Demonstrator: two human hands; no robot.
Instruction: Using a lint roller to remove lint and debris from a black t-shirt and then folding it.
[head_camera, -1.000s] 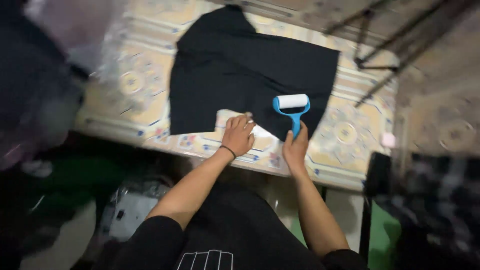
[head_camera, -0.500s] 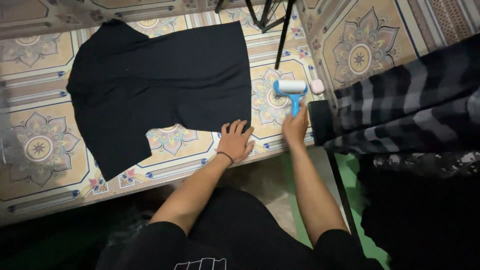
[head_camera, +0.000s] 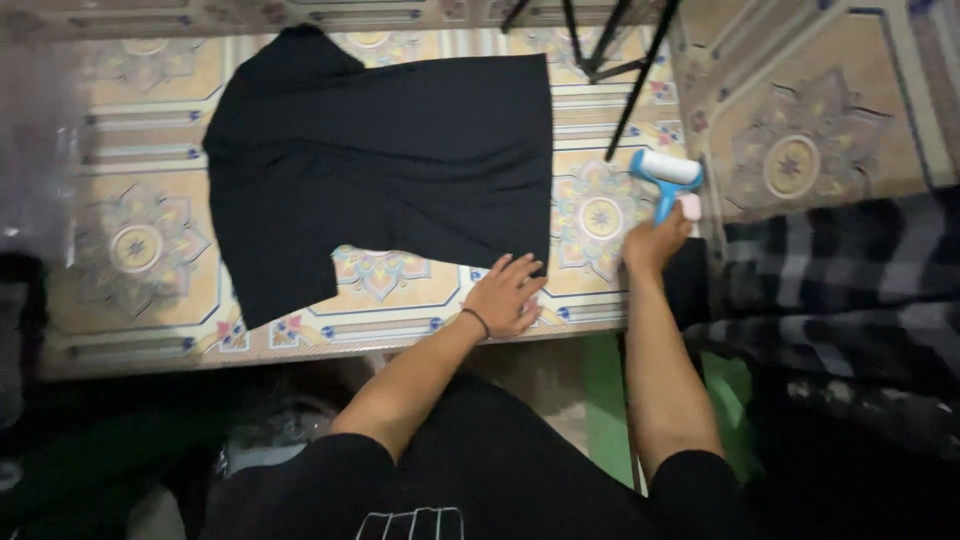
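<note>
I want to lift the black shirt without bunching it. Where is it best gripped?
Probably the bottom hem of the black shirt, from the near edge, where the left hand already touches its corner. It lies flat with that straight edge free. The right hand holds the lint roller.

Single head-worn view, steeply downward, fairly near the patterned table (head_camera: 140, 250)

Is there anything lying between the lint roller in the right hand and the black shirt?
Nothing visible. Only bare patterned tabletop separates the lint roller, held in the right hand, from the black shirt. The left hand rests at the shirt's near edge.
</note>
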